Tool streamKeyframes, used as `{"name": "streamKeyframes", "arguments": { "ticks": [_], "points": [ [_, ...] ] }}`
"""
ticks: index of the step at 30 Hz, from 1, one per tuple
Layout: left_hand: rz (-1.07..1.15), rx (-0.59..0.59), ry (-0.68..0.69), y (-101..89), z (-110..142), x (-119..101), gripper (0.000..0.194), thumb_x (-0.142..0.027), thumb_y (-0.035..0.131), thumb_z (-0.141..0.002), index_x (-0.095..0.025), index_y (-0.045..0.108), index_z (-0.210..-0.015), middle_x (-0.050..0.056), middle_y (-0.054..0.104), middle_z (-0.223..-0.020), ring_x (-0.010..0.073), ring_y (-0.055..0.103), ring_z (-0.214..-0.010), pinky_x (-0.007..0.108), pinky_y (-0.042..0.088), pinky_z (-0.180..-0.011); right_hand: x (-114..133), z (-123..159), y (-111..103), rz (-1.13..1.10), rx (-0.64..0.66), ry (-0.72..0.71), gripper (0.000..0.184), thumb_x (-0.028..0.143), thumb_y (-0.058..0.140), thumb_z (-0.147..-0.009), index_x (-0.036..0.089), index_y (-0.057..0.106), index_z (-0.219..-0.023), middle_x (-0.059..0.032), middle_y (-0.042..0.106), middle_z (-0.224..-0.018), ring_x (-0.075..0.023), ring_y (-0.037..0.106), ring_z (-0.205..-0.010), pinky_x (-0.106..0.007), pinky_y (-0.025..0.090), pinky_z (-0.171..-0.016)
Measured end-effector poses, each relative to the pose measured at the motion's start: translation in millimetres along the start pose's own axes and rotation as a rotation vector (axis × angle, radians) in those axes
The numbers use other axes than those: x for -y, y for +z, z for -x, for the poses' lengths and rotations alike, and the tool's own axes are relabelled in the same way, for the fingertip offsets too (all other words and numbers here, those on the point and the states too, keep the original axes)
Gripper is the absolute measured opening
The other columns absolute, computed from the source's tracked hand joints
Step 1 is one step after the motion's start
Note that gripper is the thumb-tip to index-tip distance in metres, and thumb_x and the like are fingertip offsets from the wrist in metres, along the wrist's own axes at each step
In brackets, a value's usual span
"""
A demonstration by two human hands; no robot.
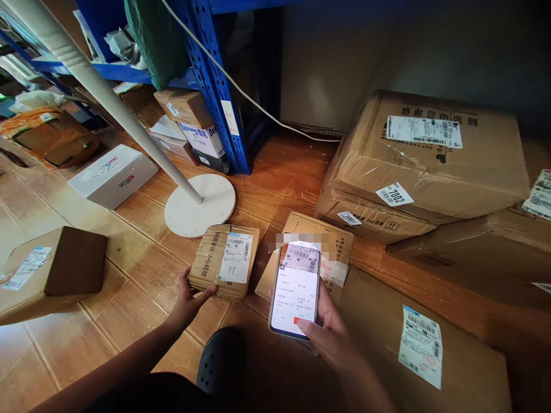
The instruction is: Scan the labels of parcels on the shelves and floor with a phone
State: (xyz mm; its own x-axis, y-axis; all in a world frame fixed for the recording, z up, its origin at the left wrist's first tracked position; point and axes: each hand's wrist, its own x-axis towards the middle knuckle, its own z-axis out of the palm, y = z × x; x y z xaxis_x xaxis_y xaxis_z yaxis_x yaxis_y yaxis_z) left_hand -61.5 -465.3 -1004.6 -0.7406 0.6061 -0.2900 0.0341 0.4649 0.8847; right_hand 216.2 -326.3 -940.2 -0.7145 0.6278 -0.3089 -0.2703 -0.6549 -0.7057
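My left hand [192, 296] grips the lower left corner of a small cardboard box [209, 252], thumb on its top face. A white shipping label [236, 257] with a handwritten number covers that box's right half. In my right hand [329, 321] is a smartphone [293, 298], held upright with its lit screen toward me. The thumb lies on a red button low on the screen, and the upper screen shows a camera picture of a label. Behind the phone, partly hidden, a flat cardboard parcel [340, 246] lies on the floor.
Large cardboard boxes [430, 155] are stacked at the right, and another labelled box [465, 355] lies at lower right. A white pole stand [200, 215] rises beyond the small box. Blue shelving [232, 115], a white box [114, 175] and a brown box [55, 269] are at the left.
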Motion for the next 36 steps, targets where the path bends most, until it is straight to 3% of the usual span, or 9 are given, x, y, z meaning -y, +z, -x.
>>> {"name": "streamKeyframes", "arguments": {
  "ticks": [17,24,36],
  "points": [
    [-0.008,-0.004,0.017,1.6,0.2,-2.0,0.079,-0.047,0.080,-0.056,-0.025,0.034,-0.116,0.007,0.047,-0.118,0.0242,0.064,-0.094,0.047,0.057,-0.085,1.4,2.9,-1.6,-0.004,0.003,0.021,0.088,0.026,0.070,-0.074,0.032,0.020,-0.146,-0.0093,0.051,-0.144,-0.0302,0.041,-0.137,-0.054,0.034,-0.111],
    [-0.012,-0.005,0.011,0.9,-0.2,-0.3,0.080,-0.047,0.080,-0.056,-0.026,0.033,-0.117,0.006,0.048,-0.116,0.0244,0.064,-0.092,0.050,0.057,-0.084,3.2,3.3,-0.6,0.026,0.000,0.013,0.087,0.026,0.071,-0.072,0.032,0.023,-0.145,-0.0094,0.046,-0.149,-0.0308,0.040,-0.137,-0.054,0.031,-0.112],
    [-0.008,0.004,-0.008,0.2,-0.1,0.3,0.083,-0.049,0.080,-0.056,-0.024,0.032,-0.118,0.007,0.048,-0.116,0.0243,0.064,-0.094,0.049,0.056,-0.088,4.9,3.9,2.1,0.032,0.007,0.030,0.084,0.025,0.068,-0.074,0.033,0.024,-0.145,-0.0083,0.052,-0.144,-0.0302,0.045,-0.134,-0.054,0.035,-0.109]
  ]
}}
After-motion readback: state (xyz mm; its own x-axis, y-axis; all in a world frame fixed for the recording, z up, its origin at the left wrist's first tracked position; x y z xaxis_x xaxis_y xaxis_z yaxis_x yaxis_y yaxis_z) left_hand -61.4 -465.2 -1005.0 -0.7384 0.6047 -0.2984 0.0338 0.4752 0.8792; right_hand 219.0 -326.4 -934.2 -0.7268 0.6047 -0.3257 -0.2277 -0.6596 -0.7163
